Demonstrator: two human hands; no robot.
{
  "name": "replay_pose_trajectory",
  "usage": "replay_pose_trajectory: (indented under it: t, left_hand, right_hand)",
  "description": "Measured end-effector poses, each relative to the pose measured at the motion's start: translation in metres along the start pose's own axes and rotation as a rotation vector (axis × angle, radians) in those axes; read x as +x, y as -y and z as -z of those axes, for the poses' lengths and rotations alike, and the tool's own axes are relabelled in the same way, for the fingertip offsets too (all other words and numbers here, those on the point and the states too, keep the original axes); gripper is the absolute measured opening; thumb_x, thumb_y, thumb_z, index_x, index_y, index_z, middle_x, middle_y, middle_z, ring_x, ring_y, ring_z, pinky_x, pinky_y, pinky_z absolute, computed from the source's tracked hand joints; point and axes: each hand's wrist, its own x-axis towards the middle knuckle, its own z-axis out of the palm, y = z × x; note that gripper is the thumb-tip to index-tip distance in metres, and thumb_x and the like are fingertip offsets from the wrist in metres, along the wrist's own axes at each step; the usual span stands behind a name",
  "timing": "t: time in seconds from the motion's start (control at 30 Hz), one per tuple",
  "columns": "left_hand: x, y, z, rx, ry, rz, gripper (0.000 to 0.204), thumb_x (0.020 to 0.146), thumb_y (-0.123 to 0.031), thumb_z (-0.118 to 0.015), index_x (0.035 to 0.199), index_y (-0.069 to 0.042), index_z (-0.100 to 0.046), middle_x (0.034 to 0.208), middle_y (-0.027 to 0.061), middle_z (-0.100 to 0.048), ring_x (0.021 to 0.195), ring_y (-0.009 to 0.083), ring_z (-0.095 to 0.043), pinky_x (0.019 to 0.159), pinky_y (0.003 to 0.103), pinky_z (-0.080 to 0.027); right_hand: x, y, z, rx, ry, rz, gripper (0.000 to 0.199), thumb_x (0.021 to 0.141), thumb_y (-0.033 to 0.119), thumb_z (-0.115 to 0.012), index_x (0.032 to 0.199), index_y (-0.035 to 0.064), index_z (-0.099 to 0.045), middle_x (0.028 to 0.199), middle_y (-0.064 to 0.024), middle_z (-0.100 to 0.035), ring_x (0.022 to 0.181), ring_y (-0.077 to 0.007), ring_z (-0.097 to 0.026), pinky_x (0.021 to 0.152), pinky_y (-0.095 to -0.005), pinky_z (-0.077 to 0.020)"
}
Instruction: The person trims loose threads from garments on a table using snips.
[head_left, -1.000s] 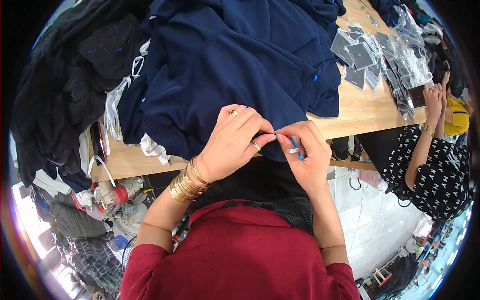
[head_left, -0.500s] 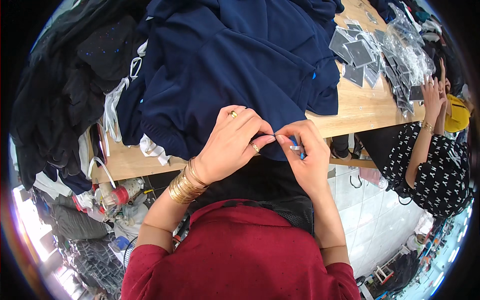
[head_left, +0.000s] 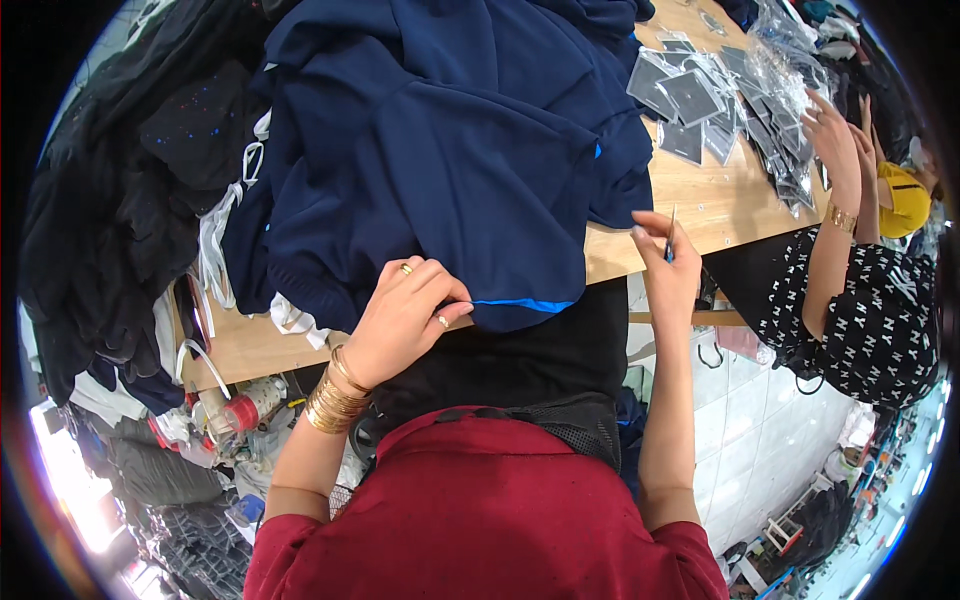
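Navy garment heaped across wooden tabletop, lower hem with thin light-blue trim hanging over near edge. Left hand closed, pinching hem just left of trim, thumb and forefinger clamped on cloth, rings on two fingers, stack of gold bangles at wrist. Right hand lifted off garment, well apart to right, over tabletop edge, fingers curled round small slim tool, likely thread snips, tip pointing up; too small to tell blade. Progress, judged: hem area under inspection or trimming, one spot probably finished since tool clear of cloth; most of garment bunched and unsorted, folding not started. Left wrist bent down, forearm rising from lower left; right forearm near vertical from lower edge, wrist straight. Dark clothing pile at left with white cords. Grey square packets and clear bags at far right of tabletop, a co-worker's hand reaching into them, patterned black sleeve below. Red spool beneath tabletop edge, lower left.
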Motion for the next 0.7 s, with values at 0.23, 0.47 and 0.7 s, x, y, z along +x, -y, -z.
replay_pose_trajectory:
  t: [0.23,0.47,0.7]
  left_hand:
    - [0.001,0.003,0.006,0.096,0.148,0.021,0.012,0.075,-0.011,-0.066,0.083,-0.007,-0.057,0.081,0.0038,-0.052,0.077,0.0204,-0.048,0.076,0.031,-0.035]
    - [0.037,-0.035,-0.001,-0.289,-0.228,0.247,0.057,0.075,-0.013,-0.068,0.126,-0.007,-0.044,0.111,0.0084,-0.053,0.1,0.0225,-0.048,0.086,0.034,-0.04]
    - [0.077,-0.009,-0.018,-0.749,-0.511,0.222,0.045,0.08,0.004,-0.057,0.123,-0.002,-0.044,0.106,0.0141,-0.057,0.092,0.0111,-0.055,0.08,0.023,-0.045]
  right_hand:
    - [0.054,-0.007,-0.055,0.128,0.057,0.016,0.023,0.076,0.018,-0.069,0.092,0.0004,-0.065,0.077,-0.0071,-0.065,0.073,-0.0133,-0.061,0.07,-0.0256,-0.0454]
    - [0.048,0.065,-0.064,0.333,0.284,0.184,0.015,0.075,0.012,-0.066,0.076,-0.0006,-0.059,0.062,-0.0039,-0.054,0.062,-0.0073,-0.05,0.058,-0.0239,-0.0404]
    - [0.01,0.094,-0.051,0.244,0.209,0.454,0.024,0.072,0.005,-0.069,0.094,0.0031,-0.06,0.086,-0.0068,-0.057,0.076,-0.0184,-0.057,0.064,-0.0259,-0.0435]
